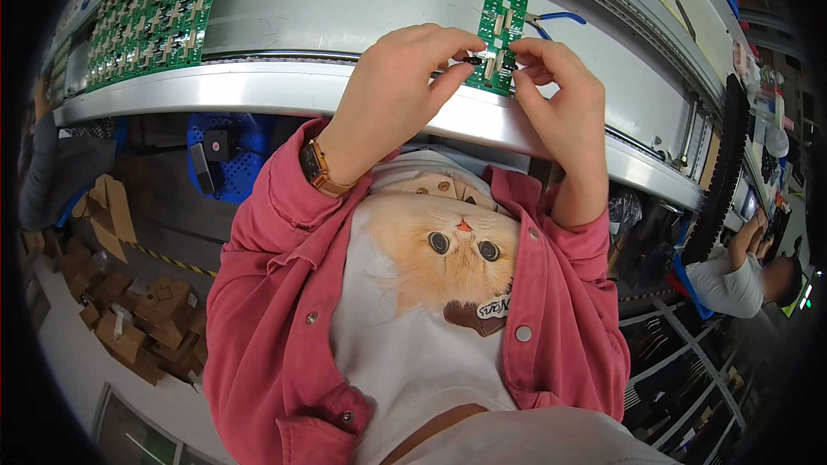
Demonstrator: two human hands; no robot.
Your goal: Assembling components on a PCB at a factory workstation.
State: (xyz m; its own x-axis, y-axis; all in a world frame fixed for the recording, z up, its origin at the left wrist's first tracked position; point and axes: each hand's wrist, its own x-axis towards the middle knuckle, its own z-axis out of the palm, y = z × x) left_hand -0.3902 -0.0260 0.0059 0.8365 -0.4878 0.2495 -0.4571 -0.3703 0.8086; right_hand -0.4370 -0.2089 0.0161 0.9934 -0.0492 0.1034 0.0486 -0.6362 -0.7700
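Note:
A narrow green circuit board panel [496, 17] with pale connectors along it lies across the metal track in front of me. My left hand [398, 77] is closed in a pinch at its left edge, holding a small black component [474, 59] between thumb and forefinger. At the opposite edge my right hand [564, 90] is also pinched, its thumb and forefinger around another small black component [509, 67], partly hidden by the fingertips. Just beyond the right hand lies a pair of pliers [562, 16] with blue handles.
More green circuit boards [155, 21] with black parts fill the track at the left. A metal rail [258, 88] runs along the near edge. Below are a blue perforated stool [226, 176] and cardboard boxes [159, 306]. A person [732, 284] works at the far right.

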